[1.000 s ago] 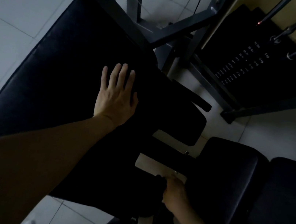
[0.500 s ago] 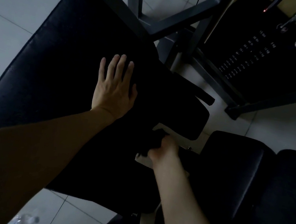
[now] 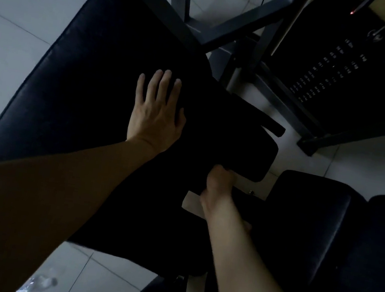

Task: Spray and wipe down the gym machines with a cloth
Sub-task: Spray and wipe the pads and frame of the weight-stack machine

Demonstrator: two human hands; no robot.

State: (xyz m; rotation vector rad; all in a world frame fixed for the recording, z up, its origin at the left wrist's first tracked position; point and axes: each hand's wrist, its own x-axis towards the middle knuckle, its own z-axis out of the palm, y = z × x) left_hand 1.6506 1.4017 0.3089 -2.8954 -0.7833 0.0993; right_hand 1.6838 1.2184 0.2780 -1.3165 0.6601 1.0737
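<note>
A large black padded bench of a gym machine fills the middle of the dim head view. My left hand lies flat on the pad, fingers straight and together. My right hand is at the pad's narrow lower right end, knuckles up, fingers curled round a dark cloth pressed against the pad's edge. The cloth hardly stands out from the black pad, and most of it is hidden.
Grey steel frame bars cross above the bench. A black weight stack with white numbers stands at the top right. Two more black pads sit to the right. A clear plastic bottle-like thing lies on the pale floor tiles at the bottom left.
My right hand has moved up from below the bench with the cloth to the pad's lower right edge. My left hand stays flat on the pad.
</note>
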